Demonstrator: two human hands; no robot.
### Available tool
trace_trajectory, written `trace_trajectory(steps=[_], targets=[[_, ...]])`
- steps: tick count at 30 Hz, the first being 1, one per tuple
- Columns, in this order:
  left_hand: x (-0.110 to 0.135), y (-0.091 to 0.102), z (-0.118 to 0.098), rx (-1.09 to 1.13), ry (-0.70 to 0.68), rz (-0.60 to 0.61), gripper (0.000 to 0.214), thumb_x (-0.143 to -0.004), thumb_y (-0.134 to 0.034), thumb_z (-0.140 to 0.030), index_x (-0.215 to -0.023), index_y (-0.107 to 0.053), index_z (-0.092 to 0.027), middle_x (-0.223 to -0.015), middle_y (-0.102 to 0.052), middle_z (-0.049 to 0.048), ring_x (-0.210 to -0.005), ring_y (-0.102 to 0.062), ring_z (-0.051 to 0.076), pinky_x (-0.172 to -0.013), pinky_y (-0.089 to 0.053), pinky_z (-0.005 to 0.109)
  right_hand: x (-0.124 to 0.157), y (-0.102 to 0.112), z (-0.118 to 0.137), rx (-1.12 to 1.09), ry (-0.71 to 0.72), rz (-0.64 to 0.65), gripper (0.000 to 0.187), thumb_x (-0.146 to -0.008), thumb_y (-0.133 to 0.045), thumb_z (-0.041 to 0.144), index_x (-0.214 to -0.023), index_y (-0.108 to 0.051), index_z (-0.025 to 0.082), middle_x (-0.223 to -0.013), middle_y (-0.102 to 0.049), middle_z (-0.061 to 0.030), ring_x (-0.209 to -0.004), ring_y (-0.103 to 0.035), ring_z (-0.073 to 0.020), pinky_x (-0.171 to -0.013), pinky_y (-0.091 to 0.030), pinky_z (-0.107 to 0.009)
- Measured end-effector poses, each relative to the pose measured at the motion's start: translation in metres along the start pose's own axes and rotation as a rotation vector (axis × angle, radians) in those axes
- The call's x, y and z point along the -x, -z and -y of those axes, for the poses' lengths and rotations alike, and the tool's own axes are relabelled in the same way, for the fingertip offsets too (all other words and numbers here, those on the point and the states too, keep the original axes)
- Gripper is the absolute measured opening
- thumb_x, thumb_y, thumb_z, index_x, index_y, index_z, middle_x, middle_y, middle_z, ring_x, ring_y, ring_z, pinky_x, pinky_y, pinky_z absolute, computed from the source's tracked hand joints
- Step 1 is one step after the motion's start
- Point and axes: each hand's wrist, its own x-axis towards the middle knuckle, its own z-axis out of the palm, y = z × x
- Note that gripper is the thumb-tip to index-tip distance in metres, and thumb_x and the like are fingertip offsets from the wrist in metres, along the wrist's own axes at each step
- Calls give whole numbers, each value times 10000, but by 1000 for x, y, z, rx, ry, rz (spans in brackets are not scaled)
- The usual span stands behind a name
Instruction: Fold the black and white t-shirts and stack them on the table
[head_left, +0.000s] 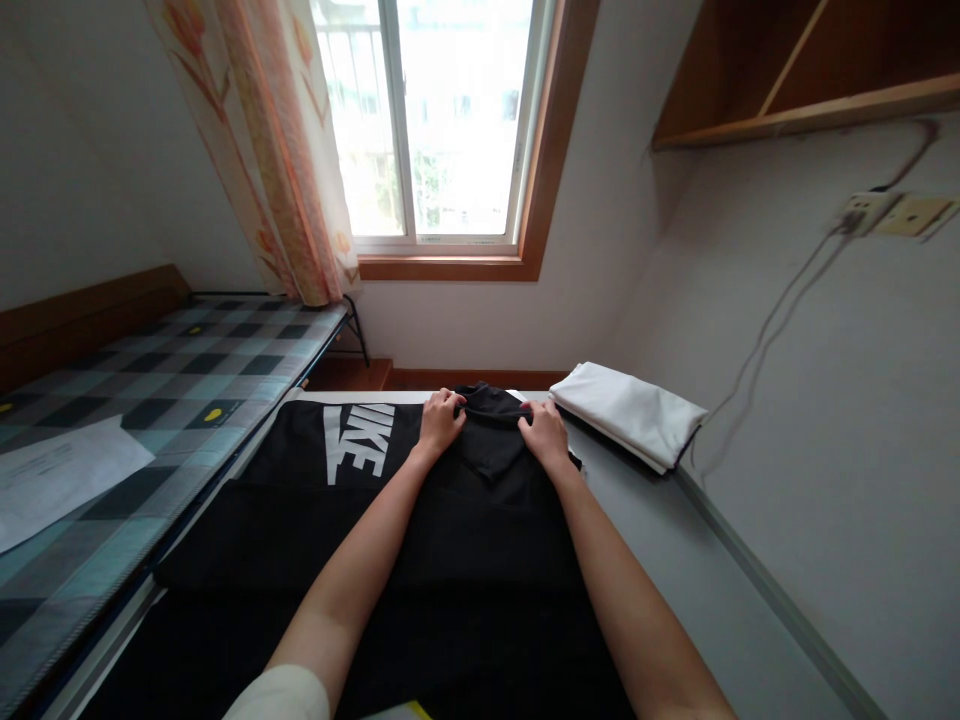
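Observation:
A black garment (487, 540) with a large white NIKE print (365, 442) lies spread over the table, folds running across it. At its far end, my left hand (441, 424) pinches a narrow dark edge of the cloth. The other end of that same edge is between the fingers of my right hand (544, 432). Between the two hands the edge is stretched and slightly raised, with loose cloth hanging below it. Which part of the garment this edge belongs to, I cannot tell.
A folded white cloth (626, 410) rests on the table (675, 560) to the right, against the wall. On the left is a bed with a checked mattress (225, 355) and a paper sheet (71, 480). A cord (780, 300) hangs from the wall socket (866, 213).

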Motion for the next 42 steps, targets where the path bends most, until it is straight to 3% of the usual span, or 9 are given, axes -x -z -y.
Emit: trace_trajectory(steps=[3,5,9,15,36,39,42], targets=[[3,-4,-6,74,-195,144,169,-847,-555,-174,-958,-676,-211,-926,-629,47,-913,-579,197,-867,-460,328,3,-16,10,-127,238,48,247,-867,-518,249,-1065,-660,209,-1000,-577,-79,-953,-573,-211,-892,-448,-324],[5,-8,-6,95,-239,193,167,-847,-559,-178,-961,-677,-209,-920,-624,45,-888,-577,191,-841,-473,322,5,-27,9,-171,290,92,234,-874,-520,254,-1055,-664,212,-996,-577,-73,-942,-570,-206,-886,-450,-328],[9,-14,-2,121,-220,172,168,-850,-573,-207,-981,-678,-205,-946,-610,55,-916,-568,196,-839,-483,320,6,-38,-2,-135,216,89,212,-856,-535,227,-1007,-682,204,-989,-579,-87,-968,-548,-227,-904,-432,-349],[8,-15,0,138,-211,168,166,-850,-577,-208,-978,-683,-209,-948,-602,56,-935,-560,201,-855,-485,327,-1,-34,-19,-72,29,-23,209,-826,-508,185,-942,-681,191,-952,-566,-102,-976,-527,-247,-913,-410,-355],[5,-9,-2,164,-159,158,168,-853,-573,-219,-975,-688,-216,-1016,-653,54,-990,-596,200,-903,-471,328,-2,-38,-24,-124,13,-29,193,-804,-517,215,-912,-677,216,-942,-563,-85,-959,-507,-243,-903,-394,-358],[0,2,11,140,-77,106,202,-864,-537,-208,-1001,-685,-215,-1040,-655,60,-1015,-597,202,-931,-459,333,-1,-37,-24,-118,11,-17,202,-807,-513,217,-926,-675,212,-960,-564,-92,-972,-509,-245,-909,-392,-360],[1,24,44,-23,13,107,247,-865,-503,-188,-1030,-687,-208,-1079,-647,83,-1060,-577,232,-964,-432,368,-1,-37,-25,-112,17,-13,206,-807,-508,222,-930,-674,211,-964,-563,-93,-981,-508,-247,-912,-392,-363]])
